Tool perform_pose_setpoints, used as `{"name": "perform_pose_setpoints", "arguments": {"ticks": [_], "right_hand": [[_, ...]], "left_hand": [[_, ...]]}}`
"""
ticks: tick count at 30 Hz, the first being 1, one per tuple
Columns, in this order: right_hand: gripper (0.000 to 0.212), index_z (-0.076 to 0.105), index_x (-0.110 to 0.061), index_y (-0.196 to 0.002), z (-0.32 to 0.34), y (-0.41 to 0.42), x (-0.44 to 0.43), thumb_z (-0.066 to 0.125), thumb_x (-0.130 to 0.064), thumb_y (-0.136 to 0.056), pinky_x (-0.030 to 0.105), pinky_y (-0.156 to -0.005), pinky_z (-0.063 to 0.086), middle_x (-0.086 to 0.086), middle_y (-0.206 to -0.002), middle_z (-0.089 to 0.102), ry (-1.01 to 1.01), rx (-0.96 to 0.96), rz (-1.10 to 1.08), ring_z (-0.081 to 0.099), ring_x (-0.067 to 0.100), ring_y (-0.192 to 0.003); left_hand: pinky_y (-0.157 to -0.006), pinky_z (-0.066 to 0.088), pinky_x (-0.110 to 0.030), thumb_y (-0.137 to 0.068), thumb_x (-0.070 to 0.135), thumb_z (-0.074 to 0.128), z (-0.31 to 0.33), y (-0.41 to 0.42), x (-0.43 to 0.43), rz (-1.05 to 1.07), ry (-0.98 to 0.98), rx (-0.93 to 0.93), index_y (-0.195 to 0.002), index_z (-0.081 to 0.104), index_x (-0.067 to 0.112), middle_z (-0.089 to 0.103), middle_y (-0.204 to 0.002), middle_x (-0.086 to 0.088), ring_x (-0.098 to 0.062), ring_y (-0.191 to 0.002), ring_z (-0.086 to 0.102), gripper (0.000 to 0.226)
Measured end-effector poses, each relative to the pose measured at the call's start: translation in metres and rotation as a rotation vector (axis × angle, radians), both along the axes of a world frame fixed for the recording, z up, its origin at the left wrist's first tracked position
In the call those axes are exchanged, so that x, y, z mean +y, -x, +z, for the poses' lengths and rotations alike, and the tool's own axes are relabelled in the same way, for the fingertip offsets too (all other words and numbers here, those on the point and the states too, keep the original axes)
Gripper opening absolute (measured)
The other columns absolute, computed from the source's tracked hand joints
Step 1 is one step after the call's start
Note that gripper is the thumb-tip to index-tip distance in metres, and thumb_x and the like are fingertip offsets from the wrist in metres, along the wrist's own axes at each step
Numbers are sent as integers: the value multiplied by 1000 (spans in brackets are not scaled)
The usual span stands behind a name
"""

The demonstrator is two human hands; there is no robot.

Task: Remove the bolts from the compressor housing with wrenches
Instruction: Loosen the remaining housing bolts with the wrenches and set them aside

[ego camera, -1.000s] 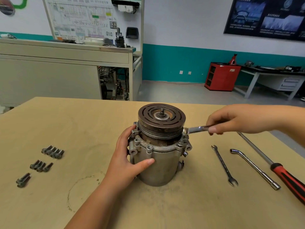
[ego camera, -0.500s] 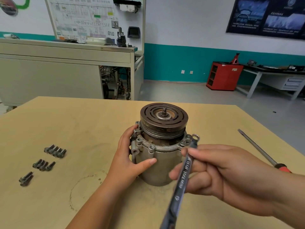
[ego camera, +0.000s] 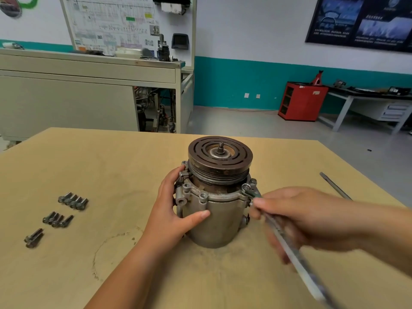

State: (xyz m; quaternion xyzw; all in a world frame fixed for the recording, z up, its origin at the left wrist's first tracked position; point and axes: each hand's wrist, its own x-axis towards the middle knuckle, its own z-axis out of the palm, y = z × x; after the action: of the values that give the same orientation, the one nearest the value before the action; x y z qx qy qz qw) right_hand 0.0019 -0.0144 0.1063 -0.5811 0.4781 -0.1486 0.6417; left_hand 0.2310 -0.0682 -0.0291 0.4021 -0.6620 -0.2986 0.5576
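Gripping housing [ego camera: 214, 221] with left hand [ego camera: 176, 217], thumb across near wall. Pinching wrench [ego camera: 289, 251] in right hand [ego camera: 312, 219], ring end at flange bolt [ego camera: 246, 188] on right; too blurred to tell if seated. Standing housing upright mid-table [ego camera: 111, 163], pulley up, long axis vertical. Running wrench shank near-right from that bolt. Counting ten loose bolts [ego camera: 73, 200] at left, so likely well along; leaving several heads in flange.

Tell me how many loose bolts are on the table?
10, left of the compressor: far cluster four, middle cluster four, near pair two. Overlap might hide one.
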Motion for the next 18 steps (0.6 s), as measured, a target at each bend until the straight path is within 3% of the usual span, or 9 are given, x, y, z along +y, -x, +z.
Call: {"name": "perform_pose_setpoints", "arguments": {"ticks": [2, 4, 7, 11, 14, 18], "right_hand": [[33, 55, -17, -77, 20, 24, -20, 48, -49, -80, 29, -57, 51, -4, -45, 53, 160, 349, 190, 50, 9, -38], [41, 58, -22, -69, 36, 39, -41, 46, -61, -75, 28, -63, 46, -8, -47, 48, 380, 634, 238, 43, 7, -44], [46, 64, -32, -71, 41, 43, -67, 39, -71, -65, 23, -62, 41, -11, -61, 55, 714, 842, 246, 47, 2, -56], [43, 65, -44, -79, 41, 53, -80, 38, -74, -65, 26, -67, 44, -13, -73, 60, 780, 814, 271, 53, 5, -69], [32, 65, -41, -85, 42, 70, -71, 46, -66, -75, 22, -68, 45, -13, -74, 61, 520, 656, 353, 55, -1, -68], [26, 62, -26, -87, 18, 70, -48, 61, -51, -81, 26, -74, 50, -2, -83, 68, 175, 325, 450, 68, 16, -78]], "left_hand": [[-96, 38, -8, -57, 53, 78, 1, 0, 0, 1, -11, 2, -134, 32, 52, 42, -144, 12, -1, -129, 45, 90], [-96, 37, -8, -57, 53, 78, 1, 1, 0, 1, -16, 2, -134, 32, 51, 42, -144, 12, 0, -129, 44, 90], [-97, 37, -8, -57, 53, 78, 2, 1, 1, 0, -15, 6, -135, 32, 50, 41, -144, 12, -1, -129, 44, 91], [-96, 37, -8, -56, 52, 78, 3, 2, 2, 0, -24, 3, -136, 31, 48, 41, -145, 11, -2, -130, 44, 92], [-95, 37, -7, -56, 51, 78, 3, 2, 3, -3, -23, 7, -136, 32, 46, 41, -145, 11, -1, -129, 44, 92], [-95, 37, -7, -56, 51, 78, 4, 2, 3, -2, -24, 6, -136, 31, 46, 41, -144, 12, -1, -129, 44, 93]]}}
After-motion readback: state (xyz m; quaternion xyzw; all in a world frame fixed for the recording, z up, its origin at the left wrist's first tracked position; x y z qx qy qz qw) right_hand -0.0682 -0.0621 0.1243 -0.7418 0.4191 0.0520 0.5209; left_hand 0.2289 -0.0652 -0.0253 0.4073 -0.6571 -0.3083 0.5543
